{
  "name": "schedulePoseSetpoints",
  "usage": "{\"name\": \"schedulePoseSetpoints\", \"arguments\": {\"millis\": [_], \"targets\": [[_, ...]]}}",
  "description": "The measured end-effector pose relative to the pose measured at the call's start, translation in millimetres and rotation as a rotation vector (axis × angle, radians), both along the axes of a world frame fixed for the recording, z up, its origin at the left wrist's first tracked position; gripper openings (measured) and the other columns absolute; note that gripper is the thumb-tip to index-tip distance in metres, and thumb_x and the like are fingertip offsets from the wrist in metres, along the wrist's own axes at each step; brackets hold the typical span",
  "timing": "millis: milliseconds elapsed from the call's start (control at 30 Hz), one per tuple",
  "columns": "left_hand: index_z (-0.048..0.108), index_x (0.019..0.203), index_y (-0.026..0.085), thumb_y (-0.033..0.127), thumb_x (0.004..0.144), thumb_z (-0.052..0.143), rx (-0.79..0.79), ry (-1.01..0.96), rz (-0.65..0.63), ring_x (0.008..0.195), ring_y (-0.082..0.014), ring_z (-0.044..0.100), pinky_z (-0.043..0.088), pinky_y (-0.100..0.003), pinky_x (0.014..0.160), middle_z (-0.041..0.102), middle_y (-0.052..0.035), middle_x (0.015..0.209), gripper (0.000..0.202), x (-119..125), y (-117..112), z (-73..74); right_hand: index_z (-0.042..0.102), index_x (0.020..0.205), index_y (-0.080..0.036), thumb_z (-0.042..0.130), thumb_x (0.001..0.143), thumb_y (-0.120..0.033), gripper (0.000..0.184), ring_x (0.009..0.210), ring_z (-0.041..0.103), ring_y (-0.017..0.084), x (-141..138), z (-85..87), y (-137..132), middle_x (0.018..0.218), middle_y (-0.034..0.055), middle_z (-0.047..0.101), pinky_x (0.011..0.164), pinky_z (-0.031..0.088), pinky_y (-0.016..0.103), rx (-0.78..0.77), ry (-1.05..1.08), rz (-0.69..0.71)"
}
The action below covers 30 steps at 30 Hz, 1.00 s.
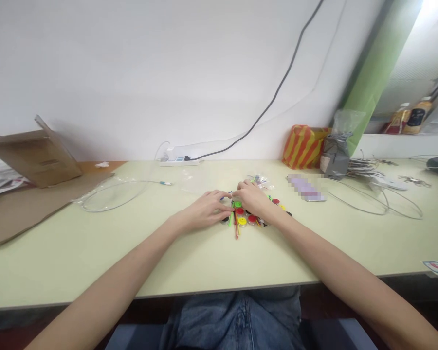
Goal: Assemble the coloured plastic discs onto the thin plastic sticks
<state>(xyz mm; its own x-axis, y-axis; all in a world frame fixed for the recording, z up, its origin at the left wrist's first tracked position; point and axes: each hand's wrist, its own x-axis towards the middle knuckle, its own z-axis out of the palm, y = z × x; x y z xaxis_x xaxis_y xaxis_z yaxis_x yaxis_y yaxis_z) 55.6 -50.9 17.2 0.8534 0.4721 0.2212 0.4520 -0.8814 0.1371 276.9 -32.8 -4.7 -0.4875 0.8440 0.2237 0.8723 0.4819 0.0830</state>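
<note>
Both my hands rest on the pale green table (95, 253) over a small heap of toy parts (246, 218): round red, yellow and green discs and thin coloured sticks. My left hand (206, 210) has its fingers curled together at the left edge of the heap, pinching a small piece I cannot make out. My right hand (251, 197) lies over the top of the heap, fingers bent down onto the parts, its fingertips meeting the left hand's near a green disc (237, 204).
A clear bag of small parts (261, 181) lies behind the heap. A coiled cable (109, 194) and cardboard box (36, 155) are at left, a power strip (177, 160) at the wall, a striped bag (304, 146), grey pouch (336, 155) and wire loops (379, 201) at right.
</note>
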Motion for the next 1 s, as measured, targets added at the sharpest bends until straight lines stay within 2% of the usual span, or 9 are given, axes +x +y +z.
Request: {"name": "schedulePoseSetpoints", "arguments": {"millis": [267, 400, 533, 667, 867, 1000], "targets": [[0.070, 0.125, 0.035, 0.039, 0.104, 0.041, -0.003, 0.015, 0.005, 0.126, -0.0263, 0.051, 0.038, -0.043, 0.108, 0.056, -0.0078, 0.137, 0.036, -2.3, 2.1, -2.8, 0.075, 0.111, -0.014, 0.051, 0.086, -0.002, 0.036, 0.110, 0.049, 0.033, 15.0, -6.5, 12.8, 0.107, 0.0189, 0.065, 0.085, 0.035, 0.040, 0.065, -0.056, -0.139], [0.069, 0.126, 0.035, 0.038, 0.105, 0.040, -0.004, 0.041, 0.013, 0.127, -0.0263, 0.051, 0.037, -0.042, 0.107, 0.056, -0.0079, 0.136, 0.036, -0.6, 1.0, -1.6, 0.077, 0.101, -0.013, 0.046, 0.094, -0.008, 0.032, 0.107, 0.050, 0.032, 18.1, -3.7, 14.0, 0.105, 0.0194, 0.065, 0.083, 0.035, 0.041, 0.056, -0.008, -0.187], [0.068, 0.126, 0.030, 0.037, 0.106, 0.038, -0.008, 0.010, 0.013, 0.122, -0.0246, 0.053, 0.039, -0.040, 0.105, 0.058, -0.0086, 0.132, 0.037, 2.1, 0.8, -1.6, 0.077, 0.108, -0.020, 0.050, 0.099, -0.023, 0.029, 0.108, 0.049, 0.028, 18.8, -0.5, 15.9, 0.108, 0.0140, 0.065, 0.088, 0.034, 0.038, 0.025, 0.140, -0.074], [0.070, 0.121, 0.026, 0.038, 0.106, 0.038, 0.013, -0.055, 0.034, 0.115, -0.0238, 0.056, 0.041, -0.039, 0.102, 0.062, -0.0087, 0.125, 0.037, 1.7, 4.3, -4.2, 0.078, 0.104, -0.022, 0.055, 0.099, -0.030, 0.025, 0.108, 0.049, 0.025, 19.3, -0.9, 20.2, 0.108, 0.0109, 0.065, 0.092, 0.033, 0.036, -0.027, 0.200, 0.016], [0.071, 0.117, 0.026, 0.034, 0.101, 0.051, 0.035, -0.109, 0.028, 0.107, -0.0232, 0.059, 0.044, -0.039, 0.096, 0.064, -0.0078, 0.115, 0.028, -3.3, 11.3, -7.1, 0.078, 0.092, -0.020, 0.064, 0.092, -0.022, 0.014, 0.108, 0.049, 0.024, 20.2, -4.0, 26.8, 0.106, 0.0098, 0.065, 0.092, 0.033, 0.035, -0.023, 0.219, 0.000], [0.072, 0.111, 0.026, 0.031, 0.098, 0.055, 0.040, -0.121, 0.050, 0.107, -0.0229, 0.059, 0.044, -0.039, 0.096, 0.064, -0.0067, 0.115, 0.023, -7.3, 17.2, -10.5, 0.074, 0.089, -0.018, 0.059, 0.094, -0.015, 0.016, 0.108, 0.049, 0.025, 19.6, 0.4, 26.9, 0.106, 0.0110, 0.066, 0.089, 0.033, 0.036, 0.059, 0.198, 0.016]]}}
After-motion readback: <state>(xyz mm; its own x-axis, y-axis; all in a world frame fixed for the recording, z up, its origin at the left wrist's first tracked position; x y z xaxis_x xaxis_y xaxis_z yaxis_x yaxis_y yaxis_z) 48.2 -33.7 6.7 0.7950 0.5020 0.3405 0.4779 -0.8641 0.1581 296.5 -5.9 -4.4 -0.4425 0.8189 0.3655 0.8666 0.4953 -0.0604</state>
